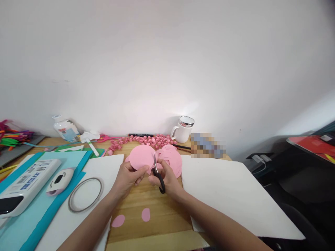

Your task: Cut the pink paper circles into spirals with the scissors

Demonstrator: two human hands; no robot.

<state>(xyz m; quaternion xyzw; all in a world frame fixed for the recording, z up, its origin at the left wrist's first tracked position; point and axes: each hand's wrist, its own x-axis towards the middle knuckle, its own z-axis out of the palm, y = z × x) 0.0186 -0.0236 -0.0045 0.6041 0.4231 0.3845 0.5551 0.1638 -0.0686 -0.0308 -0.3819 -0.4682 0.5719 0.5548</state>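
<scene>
A round pink paper disc (142, 157) is pinched at its lower edge by my left hand (128, 178). My right hand (167, 178) is closed around the black handles of a pair of scissors (161, 184), whose blades lie at the disc's right edge. Behind my right hand, more pink paper circles (176, 161) overlap in a pile on the wooden table (154, 233). Two small pink paper pieces lie nearer to me: an oval one (118, 221) and a petal-shaped one (146, 214).
Many small pink paper rolls (157, 140) spread along the back, beside a white mug (183, 129). White sheets (235, 191) lie on the right, with a roll of tape (85, 194) on the left one. Further left are a white device (31, 184) and a bottle (65, 129).
</scene>
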